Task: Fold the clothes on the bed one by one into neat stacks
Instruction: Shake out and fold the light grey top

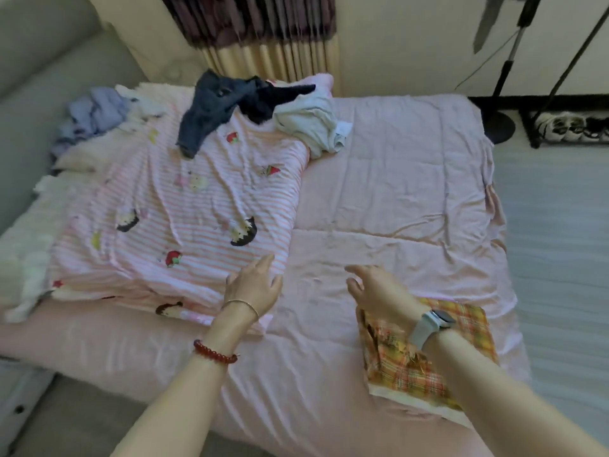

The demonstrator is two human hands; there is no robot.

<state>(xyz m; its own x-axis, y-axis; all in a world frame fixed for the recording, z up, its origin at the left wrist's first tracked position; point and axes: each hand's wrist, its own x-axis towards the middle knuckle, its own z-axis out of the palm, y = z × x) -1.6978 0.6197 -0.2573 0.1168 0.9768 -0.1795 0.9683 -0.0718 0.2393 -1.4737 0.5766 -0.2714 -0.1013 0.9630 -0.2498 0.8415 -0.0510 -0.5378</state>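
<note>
Both the left hand [255, 285] and right hand [375, 290] hover open-fingered over the bed [395, 192] — the dark garment [211, 117] looks soft, light, best pinched at its hem.

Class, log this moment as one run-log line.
left hand: open, on striped cloth | right hand: open, above sheet | plaid piece: folded

A single head-worn camera looks forward and down from the near edge of the bed [379, 179], close above it. The far wall's curtain [263, 37] fills the upper frame beyond the bed.
</note>
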